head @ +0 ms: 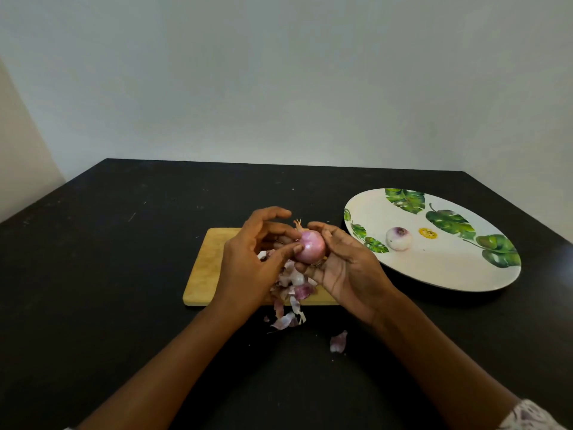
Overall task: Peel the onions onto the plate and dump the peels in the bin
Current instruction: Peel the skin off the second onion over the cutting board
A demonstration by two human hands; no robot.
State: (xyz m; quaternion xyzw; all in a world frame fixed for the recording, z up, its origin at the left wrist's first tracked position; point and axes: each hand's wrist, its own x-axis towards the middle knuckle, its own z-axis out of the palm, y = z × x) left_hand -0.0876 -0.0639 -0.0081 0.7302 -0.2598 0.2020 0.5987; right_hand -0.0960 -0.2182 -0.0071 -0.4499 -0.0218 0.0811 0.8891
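A pink onion (311, 246) with a dry stalk tuft on top is held above the wooden cutting board (208, 265). My right hand (344, 268) cups it from the right and below, fingers curled round it. My left hand (252, 259) is at its left side, thumb tip pressing the skin, the other fingers curled loosely above. Loose purple and white peels (293, 287) lie in a pile on the board under the hands. A peeled whitish onion (399, 238) sits on the white leaf-patterned plate (440, 268) at the right. No bin is in view.
Several peel scraps (286, 319) spill past the board's near edge onto the black table (108, 274), and one scrap (338, 341) lies alone nearer me. A grey wall stands behind the table's far edge.
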